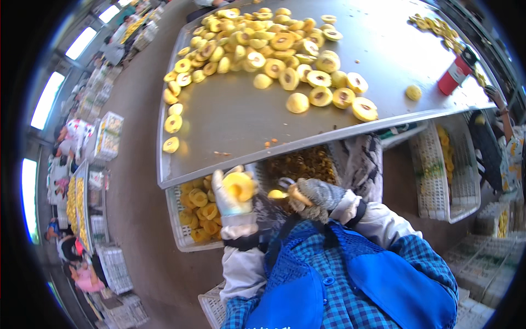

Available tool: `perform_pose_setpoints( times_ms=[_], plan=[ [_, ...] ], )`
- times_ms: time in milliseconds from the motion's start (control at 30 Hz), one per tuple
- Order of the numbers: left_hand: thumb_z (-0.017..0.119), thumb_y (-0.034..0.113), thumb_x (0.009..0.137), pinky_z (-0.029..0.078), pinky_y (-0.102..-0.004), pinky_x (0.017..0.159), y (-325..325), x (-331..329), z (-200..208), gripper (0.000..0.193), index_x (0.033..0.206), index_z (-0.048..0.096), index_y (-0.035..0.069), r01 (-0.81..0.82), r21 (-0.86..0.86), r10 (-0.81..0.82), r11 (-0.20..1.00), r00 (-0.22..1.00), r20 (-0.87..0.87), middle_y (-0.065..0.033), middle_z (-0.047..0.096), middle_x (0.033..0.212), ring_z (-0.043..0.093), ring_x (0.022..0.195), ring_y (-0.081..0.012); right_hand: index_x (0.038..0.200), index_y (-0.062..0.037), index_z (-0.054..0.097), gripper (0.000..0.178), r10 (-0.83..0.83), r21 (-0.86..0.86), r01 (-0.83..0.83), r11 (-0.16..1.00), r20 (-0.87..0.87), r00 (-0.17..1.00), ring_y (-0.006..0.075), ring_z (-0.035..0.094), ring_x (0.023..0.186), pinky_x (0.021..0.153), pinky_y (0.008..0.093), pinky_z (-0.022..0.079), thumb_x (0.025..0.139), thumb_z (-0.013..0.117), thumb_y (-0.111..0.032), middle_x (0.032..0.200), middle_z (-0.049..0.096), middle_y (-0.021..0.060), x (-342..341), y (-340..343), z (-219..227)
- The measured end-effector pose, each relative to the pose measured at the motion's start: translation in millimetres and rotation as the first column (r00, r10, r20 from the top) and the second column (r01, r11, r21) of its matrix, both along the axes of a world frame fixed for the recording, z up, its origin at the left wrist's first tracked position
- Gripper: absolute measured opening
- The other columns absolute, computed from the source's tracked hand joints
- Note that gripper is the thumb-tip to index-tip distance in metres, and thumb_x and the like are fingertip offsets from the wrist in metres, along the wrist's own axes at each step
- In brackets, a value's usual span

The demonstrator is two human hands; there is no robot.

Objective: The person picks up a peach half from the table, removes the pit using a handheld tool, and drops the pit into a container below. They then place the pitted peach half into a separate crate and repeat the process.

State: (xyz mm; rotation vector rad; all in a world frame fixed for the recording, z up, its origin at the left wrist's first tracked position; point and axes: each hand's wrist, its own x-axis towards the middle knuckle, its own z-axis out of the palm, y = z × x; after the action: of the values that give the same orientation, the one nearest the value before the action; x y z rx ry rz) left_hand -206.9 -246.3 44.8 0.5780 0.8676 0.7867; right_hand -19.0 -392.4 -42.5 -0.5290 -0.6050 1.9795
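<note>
My left hand (224, 193), in a pale glove, is closed round a yellow peach half (239, 186) whose hollow shows no pit. In a grey knitted glove, my right hand (315, 197) grips a small tool with a curved metal end (286, 183); its handle is mostly hidden by the fingers. A yellow bit of peach (277, 194) is by its fingertips. Below my left hand, a white crate (183, 241) holds pitted peach halves (197, 211). Brown pits and scraps (307, 164) fill a container under the table edge. Many peach halves (263, 49), several with pits, are heaped on the metal table (230, 126).
A red bottle with a black lid (453, 75) stands at the table's right, near a lone peach half (413, 92). White crates (438, 181) are on the right. A person's hand (496, 96) shows at the right edge. Other people work along the left (76, 131).
</note>
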Motion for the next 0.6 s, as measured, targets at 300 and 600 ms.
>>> perform_pose_setpoints(
  times_ms=[300, 600],
  plan=[
    [0.066, 0.035, 0.080, 0.042, -0.0466, 0.097, 164, -113, 36, 0.058, 0.130, 0.049, 0.009, 0.837, 0.479, 0.895, 0.264, -0.027, -0.445, -0.0199, 0.044, 0.136, 0.046, 0.119, -0.0382, 0.090, -0.0082, 0.063, 0.048, -0.286, 0.080, 0.431, 0.899, 0.852, 0.438, 0.0142, 0.048, 0.043, 0.043, 0.0313, 0.039, 0.095, 0.045, -0.052, 0.058, 0.054, 0.0026, -9, 6, -13],
    [0.062, 0.036, 0.078, 0.018, -0.0540, 0.112, 279, -71, -1, 0.057, 0.130, 0.048, 0.017, 0.812, -0.112, 0.632, 0.573, -0.524, -0.570, -0.0162, 0.033, 0.147, 0.023, 0.139, -0.0368, 0.102, -0.0025, 0.062, 0.037, -0.269, 0.244, 0.198, 0.949, 0.957, 0.106, 0.0458, 0.060, 0.077, 0.066, 0.0526, 0.047, 0.093, 0.052, -0.037, 0.080, 0.063, 0.0268, -25, 16, -30]
  ],
)
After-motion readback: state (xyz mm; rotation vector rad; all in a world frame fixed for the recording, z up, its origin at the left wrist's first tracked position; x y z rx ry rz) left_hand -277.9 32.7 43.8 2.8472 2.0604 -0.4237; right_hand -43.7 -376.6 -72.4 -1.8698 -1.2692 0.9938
